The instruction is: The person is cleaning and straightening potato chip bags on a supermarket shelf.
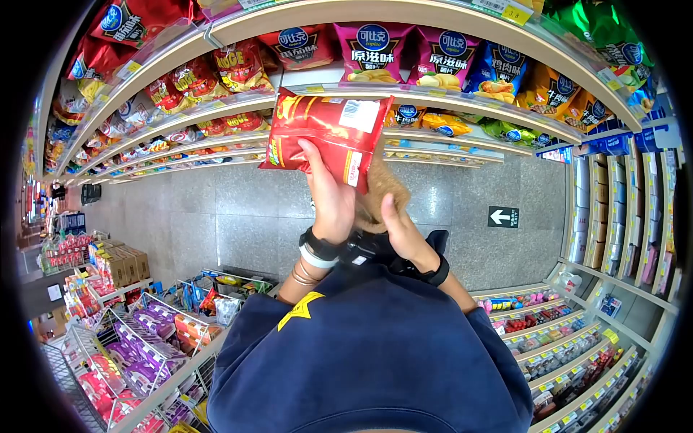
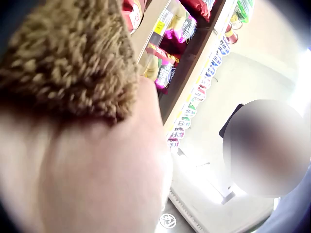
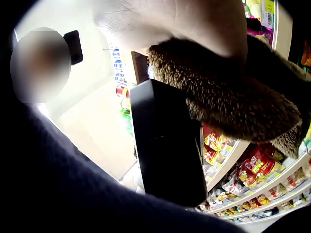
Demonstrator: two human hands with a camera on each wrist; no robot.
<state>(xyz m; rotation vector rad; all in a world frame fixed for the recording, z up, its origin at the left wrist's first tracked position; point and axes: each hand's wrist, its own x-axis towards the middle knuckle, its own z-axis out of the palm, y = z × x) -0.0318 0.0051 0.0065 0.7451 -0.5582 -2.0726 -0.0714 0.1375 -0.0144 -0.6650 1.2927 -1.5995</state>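
Observation:
A shiny red snack bag (image 1: 317,148) is held up in front of the shelves, its barcode panel facing me. My left hand (image 1: 332,206) grips it, thumb pressed on the near face and fingers hidden behind. Against the bag's lower right side is a brown fluffy cloth (image 1: 388,193). My right hand (image 1: 410,234) holds this cloth with the thumb up along its edge; the other fingers are hidden. In the left wrist view the cloth's pile (image 2: 73,58) lies close to the left hand (image 2: 102,170). From the right wrist, the cloth (image 3: 218,92) hangs below the right hand (image 3: 189,24).
Shelves ahead carry bags of chips, among them pink bags (image 1: 372,54), a blue bag (image 1: 498,68) and red bags (image 1: 242,65). Wire baskets (image 1: 144,339) of packets stand at the lower left. More shelving (image 1: 577,368) is at the right. A floor arrow sign (image 1: 503,217) lies on grey tiles.

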